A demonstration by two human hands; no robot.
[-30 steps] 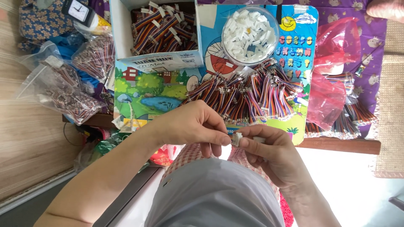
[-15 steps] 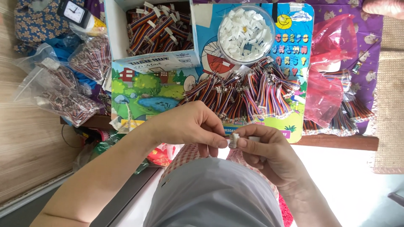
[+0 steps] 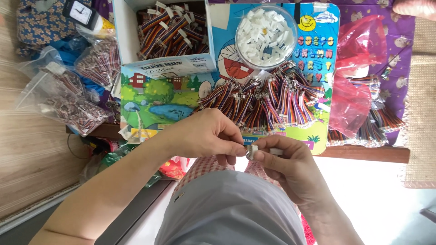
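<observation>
White plastic connector (image 3: 252, 150) pinched between left hand (image 3: 206, 136) and right hand (image 3: 290, 165), both grips closed on it; seating step judged underway. Multicoloured wire bundles (image 3: 263, 100) lay just beyond on surface (image 3: 363, 153).

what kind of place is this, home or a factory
Probably a home workspace for piecework, not a factory: a low table covered with a children's cartoon mat, heaps of coloured wire bundles, a bowl of white connectors, and both hands pinching one small connector.

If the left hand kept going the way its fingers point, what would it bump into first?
The left hand points at the right hand; it would likely first press the small white connector pinched between both hands' fingertips.
</observation>
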